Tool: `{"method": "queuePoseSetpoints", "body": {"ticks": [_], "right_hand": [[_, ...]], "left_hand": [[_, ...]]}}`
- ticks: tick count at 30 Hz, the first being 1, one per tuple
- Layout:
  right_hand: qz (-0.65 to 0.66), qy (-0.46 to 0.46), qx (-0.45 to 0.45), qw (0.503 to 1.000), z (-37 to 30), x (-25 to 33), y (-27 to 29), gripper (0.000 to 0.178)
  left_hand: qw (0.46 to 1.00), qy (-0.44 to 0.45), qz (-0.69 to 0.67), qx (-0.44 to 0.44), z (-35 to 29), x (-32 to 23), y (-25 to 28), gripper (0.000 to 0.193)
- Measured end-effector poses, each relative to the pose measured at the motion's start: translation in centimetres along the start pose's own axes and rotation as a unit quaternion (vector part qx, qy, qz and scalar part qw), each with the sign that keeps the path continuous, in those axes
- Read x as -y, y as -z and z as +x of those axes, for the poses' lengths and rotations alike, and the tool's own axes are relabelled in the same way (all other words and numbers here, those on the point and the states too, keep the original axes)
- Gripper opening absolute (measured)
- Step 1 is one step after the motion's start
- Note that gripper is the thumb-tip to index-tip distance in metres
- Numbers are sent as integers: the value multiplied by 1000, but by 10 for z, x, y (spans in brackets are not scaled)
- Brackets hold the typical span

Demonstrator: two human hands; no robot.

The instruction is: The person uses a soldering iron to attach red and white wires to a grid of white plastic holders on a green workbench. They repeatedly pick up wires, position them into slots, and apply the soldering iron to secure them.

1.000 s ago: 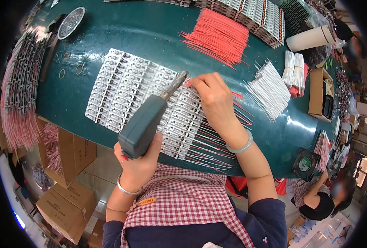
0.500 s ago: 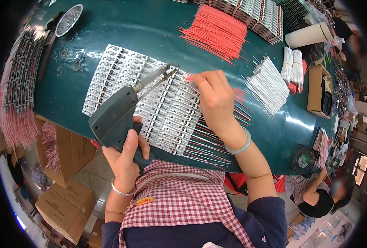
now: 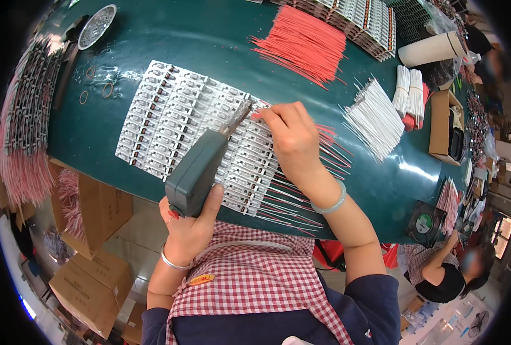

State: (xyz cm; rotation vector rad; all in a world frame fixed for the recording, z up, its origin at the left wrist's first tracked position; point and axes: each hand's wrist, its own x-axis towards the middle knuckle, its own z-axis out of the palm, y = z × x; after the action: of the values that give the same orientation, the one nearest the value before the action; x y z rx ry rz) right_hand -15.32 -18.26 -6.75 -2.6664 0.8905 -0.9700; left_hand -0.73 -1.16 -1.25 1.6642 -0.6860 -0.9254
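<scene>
My left hand is wrapped round the grip of a dark green soldering gun. The gun's metal tip reaches the upper right corner of a panel of small white circuit boards. Beside that tip, my right hand pinches the end of a red wire against the panel's right edge. Red and white wires stick out in a row along the same edge, below my right hand. The gun's body covers the middle of the panel, and the exact contact point is too small to make out.
Loose red wires and white wires lie beyond the panel. Stacked panels stand at the far side, near a pale cylindrical bottle. Finished wired strips hang at the left edge. A co-worker sits at right.
My left hand has swung the soldering gun right and turned it, bringing its tip to the panel's corner by the red wire. My right hand has shifted only slightly.
</scene>
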Motion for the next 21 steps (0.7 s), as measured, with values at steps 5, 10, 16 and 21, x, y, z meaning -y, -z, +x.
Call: {"method": "queuePoseSetpoints", "body": {"ticks": [5,10,16,21], "right_hand": [[-3,1,-7,1000,0,0,-1,25],[3,-1,-1,1000,1,2,0,25],[-6,-22,2,1000,2,6,2,25],[-7,-4,2,1000,1,3,0,24]], "left_hand": [[998,-2,52,37,2,-4,1,19],[997,-26,59,37,4,-1,0,19],[995,-45,83,28,4,0,0,18],[995,-82,52,0,-3,14,5,24]]}}
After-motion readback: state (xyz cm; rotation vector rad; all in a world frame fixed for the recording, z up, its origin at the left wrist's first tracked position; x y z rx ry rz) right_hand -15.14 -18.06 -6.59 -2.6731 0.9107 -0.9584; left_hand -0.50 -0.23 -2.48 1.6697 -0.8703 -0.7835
